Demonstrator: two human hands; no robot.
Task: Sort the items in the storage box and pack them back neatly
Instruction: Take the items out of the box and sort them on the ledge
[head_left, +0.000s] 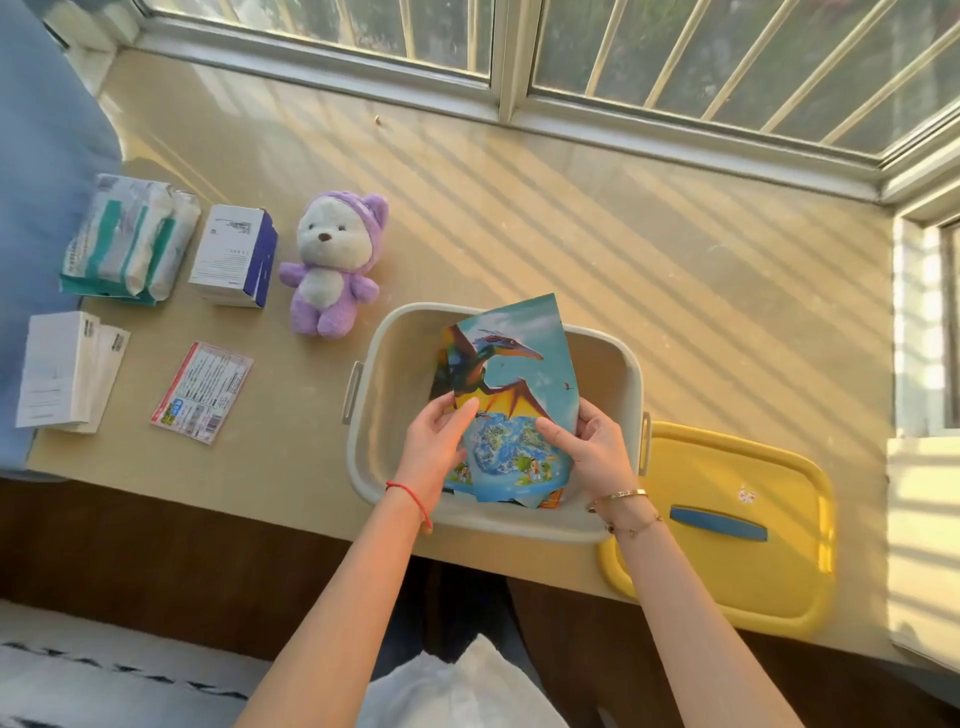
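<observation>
A beige storage box (618, 364) sits open on the window ledge in front of me. Over it I hold a stack of colourful dinosaur picture sheets (514, 374), a pterosaur on the top one. My left hand (436, 447) pinches the stack's left edge and my right hand (587, 447) pinches its right edge, thumbs on top. The lower sheets reach down inside the box. The box's yellow lid (727, 525) with a blue handle lies to the right.
On the ledge to the left lie a purple plush bear (332, 265), a white and blue carton (234, 254), a pack of tissues (130, 239), white boxes (67, 369) and a flat printed packet (202, 389). Window frame behind.
</observation>
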